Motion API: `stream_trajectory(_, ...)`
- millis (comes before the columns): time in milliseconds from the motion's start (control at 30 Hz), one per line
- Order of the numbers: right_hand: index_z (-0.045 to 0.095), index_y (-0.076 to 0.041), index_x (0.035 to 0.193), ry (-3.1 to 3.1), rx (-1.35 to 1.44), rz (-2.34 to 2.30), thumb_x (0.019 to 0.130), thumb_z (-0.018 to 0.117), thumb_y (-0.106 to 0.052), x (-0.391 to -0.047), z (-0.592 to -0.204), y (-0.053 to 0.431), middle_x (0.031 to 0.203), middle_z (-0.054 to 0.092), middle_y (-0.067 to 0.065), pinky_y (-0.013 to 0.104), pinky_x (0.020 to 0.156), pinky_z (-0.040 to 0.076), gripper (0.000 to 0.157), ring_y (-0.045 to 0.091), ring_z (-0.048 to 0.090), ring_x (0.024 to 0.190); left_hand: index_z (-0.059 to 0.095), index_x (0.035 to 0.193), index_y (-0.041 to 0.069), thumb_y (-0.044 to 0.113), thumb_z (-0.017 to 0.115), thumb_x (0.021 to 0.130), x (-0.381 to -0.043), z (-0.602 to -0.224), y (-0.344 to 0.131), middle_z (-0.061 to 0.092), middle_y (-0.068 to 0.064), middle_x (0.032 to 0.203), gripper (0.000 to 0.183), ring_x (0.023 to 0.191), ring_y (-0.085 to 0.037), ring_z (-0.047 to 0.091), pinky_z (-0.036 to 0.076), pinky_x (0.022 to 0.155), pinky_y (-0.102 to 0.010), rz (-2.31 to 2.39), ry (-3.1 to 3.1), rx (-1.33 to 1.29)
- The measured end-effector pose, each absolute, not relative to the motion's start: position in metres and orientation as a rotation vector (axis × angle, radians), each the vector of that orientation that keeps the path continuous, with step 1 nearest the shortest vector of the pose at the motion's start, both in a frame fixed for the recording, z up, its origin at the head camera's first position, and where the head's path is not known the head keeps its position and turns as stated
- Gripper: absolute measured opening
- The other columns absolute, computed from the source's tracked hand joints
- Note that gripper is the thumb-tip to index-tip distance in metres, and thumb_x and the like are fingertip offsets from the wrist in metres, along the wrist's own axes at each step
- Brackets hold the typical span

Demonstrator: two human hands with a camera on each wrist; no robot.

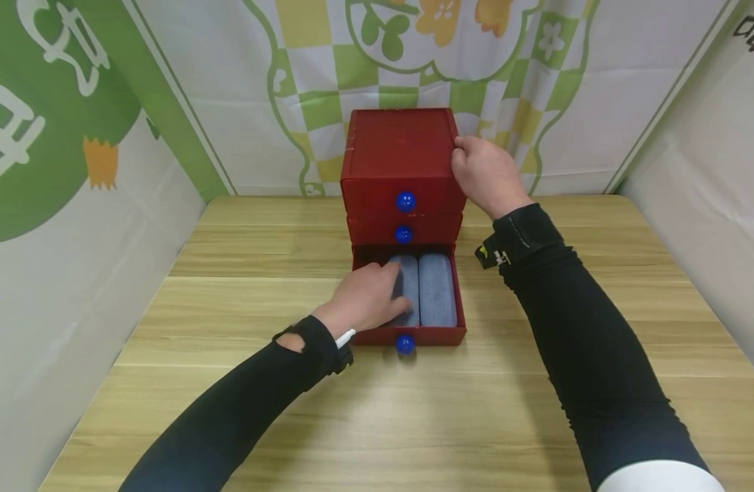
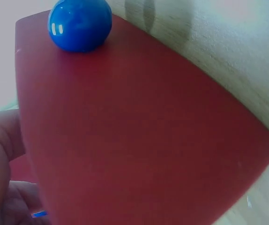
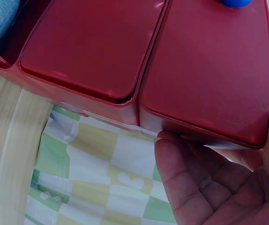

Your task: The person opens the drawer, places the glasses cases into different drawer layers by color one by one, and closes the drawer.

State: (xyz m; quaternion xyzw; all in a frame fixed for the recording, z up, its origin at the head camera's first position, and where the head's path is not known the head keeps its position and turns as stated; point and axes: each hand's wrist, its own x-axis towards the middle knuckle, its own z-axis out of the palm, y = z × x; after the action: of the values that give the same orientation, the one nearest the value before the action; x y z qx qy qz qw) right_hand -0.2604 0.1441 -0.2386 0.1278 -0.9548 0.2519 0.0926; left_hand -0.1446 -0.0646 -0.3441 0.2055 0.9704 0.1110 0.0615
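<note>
A small red drawer unit (image 1: 404,147) with blue round knobs stands on the table. Its bottom drawer (image 1: 432,335) is pulled out, and two blue-grey, fabric-textured rolls (image 1: 437,290) lie side by side in it. My left hand (image 1: 367,297) reaches over the drawer's left side, thumb and index finger apart over the left roll (image 1: 407,290); its other fingers are hidden. In the left wrist view the red drawer front (image 2: 139,117) hides most of that hand. My right hand (image 1: 489,174) grips the unit's upper right edge; its fingers (image 3: 179,173) press the side wall in the right wrist view.
The wooden table (image 1: 260,239) spreads out around the unit. Close behind hangs a patterned green and yellow cloth (image 1: 318,109). Printed fabric walls (image 1: 57,328) rise at the left and right sides. The upper two drawers, with blue knobs (image 1: 405,201), are pushed in.
</note>
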Motion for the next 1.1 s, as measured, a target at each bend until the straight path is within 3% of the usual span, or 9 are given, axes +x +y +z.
stream_trajectory(233,0.048,-0.008,0.145,-2.836,0.377,0.747,0.103,0.027,-0.025,-0.261,-0.239,0.144,0.147,0.049,0.012,0.044,0.105,0.040,0.050,0.028,0.050,0.127,0.053,0.137,0.004,0.040,0.066,0.090,-0.137,-0.344,-0.071,0.067,-0.011,0.114,0.061,0.096,-0.020,0.061,0.054,0.079,-0.036,0.440,3.051,0.794)
stream_trajectory(333,0.047,-0.007,0.145,-2.838,0.377,0.751,0.103,0.027,-0.025,-0.261,-0.239,0.144,0.147,0.048,0.012,0.044,0.107,0.039,0.050,0.028,0.048,0.129,0.055,0.137,0.006,0.038,0.066,0.090,-0.134,-0.346,-0.073,0.067,-0.011,0.116,0.058,0.097,-0.020,0.062,0.054,0.080,-0.035,0.469,3.099,0.887)
stream_trajectory(633,0.047,-0.007,0.145,-2.832,0.373,0.746,0.103,0.027,-0.025,-0.260,-0.239,0.144,0.147,0.048,0.012,0.043,0.105,0.040,0.050,0.028,0.049,0.128,0.064,0.127,0.007,0.033,0.069,0.089,-0.120,-0.350,-0.076,0.069,-0.006,0.113,0.046,0.099,-0.016,0.060,0.052,0.086,-0.032,0.536,3.197,1.235)
stream_trajectory(1100,0.049,-0.007,0.144,-2.826,0.373,0.746,0.102,0.027,-0.024,-0.260,-0.239,0.143,0.146,0.049,0.012,0.043,0.106,0.040,0.050,0.028,0.049,0.128,0.074,0.108,0.014,0.031,0.070,0.089,-0.089,-0.362,-0.070,0.069,0.002,0.093,0.026,0.081,-0.008,0.061,0.053,0.070,-0.022,0.471,3.186,1.805)
